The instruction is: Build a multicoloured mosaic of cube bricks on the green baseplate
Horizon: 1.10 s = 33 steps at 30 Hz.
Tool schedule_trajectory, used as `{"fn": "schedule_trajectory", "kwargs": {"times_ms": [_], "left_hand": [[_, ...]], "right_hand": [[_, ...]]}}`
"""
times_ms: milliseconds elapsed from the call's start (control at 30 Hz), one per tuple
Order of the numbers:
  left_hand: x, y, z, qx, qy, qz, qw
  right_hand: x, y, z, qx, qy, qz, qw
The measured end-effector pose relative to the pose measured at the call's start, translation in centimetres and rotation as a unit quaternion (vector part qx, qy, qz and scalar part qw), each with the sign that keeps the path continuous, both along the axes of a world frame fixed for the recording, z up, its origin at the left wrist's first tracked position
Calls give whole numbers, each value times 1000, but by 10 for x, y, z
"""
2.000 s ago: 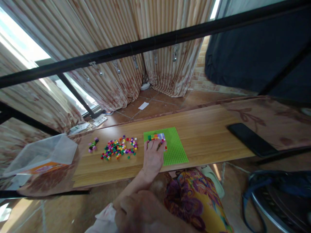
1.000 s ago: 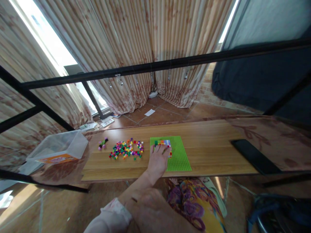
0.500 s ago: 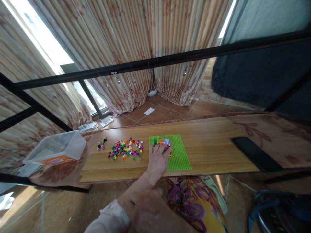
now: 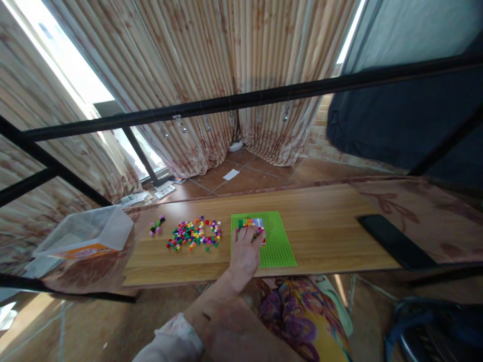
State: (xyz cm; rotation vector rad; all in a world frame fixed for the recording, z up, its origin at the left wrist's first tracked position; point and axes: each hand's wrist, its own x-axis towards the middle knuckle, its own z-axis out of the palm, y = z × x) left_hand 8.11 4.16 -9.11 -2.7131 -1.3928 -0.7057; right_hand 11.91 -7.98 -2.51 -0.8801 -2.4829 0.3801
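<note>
My left hand (image 4: 245, 251) reaches over the green baseplate (image 4: 279, 241) with its fingers bent down onto a patch of small coloured bricks (image 4: 256, 222). The fingertips touch or nearly touch these bricks; anything pinched between them is too small to make out. Green, orange, lilac and red bricks show past the fingers, while the hand covers the rest of the patch. Close to the camera, bare skin crosses by my left forearm and seems to be my right arm (image 4: 245, 329); no fingers can be told apart there.
Left of the baseplate lies a loose pile of small coloured bricks (image 4: 192, 234), with a small pink, green and black cluster (image 4: 157, 225) beyond it. A clear plastic bin (image 4: 90, 231) stands at the left end of the wooden board (image 4: 320, 226). A dark phone-like slab (image 4: 396, 241) lies at the right.
The whole view has shifted slightly. My left hand stays over the same brick patch, with its fingers bent much as before.
</note>
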Motion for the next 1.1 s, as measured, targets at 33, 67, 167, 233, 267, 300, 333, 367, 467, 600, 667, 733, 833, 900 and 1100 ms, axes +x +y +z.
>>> {"fn": "schedule_trajectory", "kwargs": {"times_ms": [33,67,167,233,267,300,333,367,467,600,667,733,833,900,1100], "left_hand": [[0,0,-1,0,-1,2,1000],[0,0,-1,0,-2,3,1000],[0,1,2,-5,-2,2,1000],[-1,1,6,-14,2,-3,1000],[-1,2,8,-19,4,-5,1000],[-1,2,10,-24,6,-6,1000],[-2,3,12,-28,7,-6,1000],[-2,3,13,-30,5,-7,1000],[-1,5,16,-36,-7,-7,999],[-1,7,19,-52,-27,-1,998],[1,9,21,-59,-36,4,998],[1,11,24,-66,-50,10,997],[-3,11,27,-69,-99,14,993],[-14,8,26,-63,-144,22,987],[-86,-22,1,-85,-259,152,950]], "right_hand": [[0,0,-1,-2,4,-1,1000],[-1,0,-3,-4,7,-2,1000],[-4,2,-7,-8,16,-5,1000],[-5,4,-8,-11,21,-7,1000],[-5,5,-8,-13,23,-7,1000],[-5,6,-8,-15,26,-9,1000],[-4,7,-6,-17,29,-12,999],[-3,8,-5,-19,32,-17,999],[4,9,4,-23,47,-39,998],[12,10,18,-27,69,-66,995],[15,12,24,-30,79,-80,993],[19,14,29,-33,86,-92,991],[31,17,34,-49,133,-118,983],[43,16,34,-70,178,-146,971],[84,4,12,-70,120,-173,975]]}}
